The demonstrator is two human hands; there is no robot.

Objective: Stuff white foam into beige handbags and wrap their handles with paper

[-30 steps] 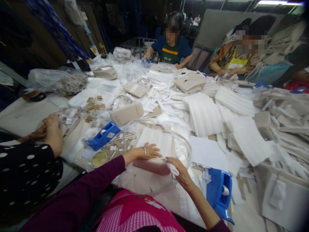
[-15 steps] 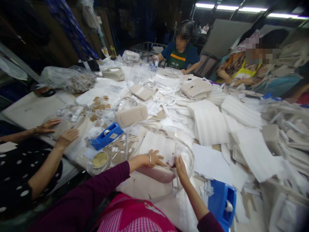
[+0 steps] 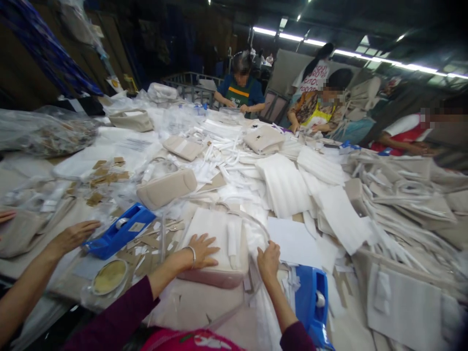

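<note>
A beige bag [image 3: 219,277] lies in front of me with a white foam sheet [image 3: 208,222] over it. My left hand [image 3: 203,252], with a bracelet at the wrist, rests on the sheet, fingers spread. Near the sheet's right side is a small white wrapped piece [image 3: 232,239]. Just right of the bag, my right hand [image 3: 269,261] has its fingers curled at the bag's pale strap [image 3: 256,219]; the fingertips are pressed together around it.
Blue tape dispensers stand at left [image 3: 120,229] and right [image 3: 312,304]. A co-worker's hand [image 3: 75,236] touches the left one. A round tape roll [image 3: 110,276], foam sheets [image 3: 285,185] and more beige bags [image 3: 168,187] surround the work. Other people sit across the table.
The view has turned right. My left hand has spread flat on the foam, and my right hand has moved from the bag's front to the strap. A co-worker's hand has reached the left dispenser.
</note>
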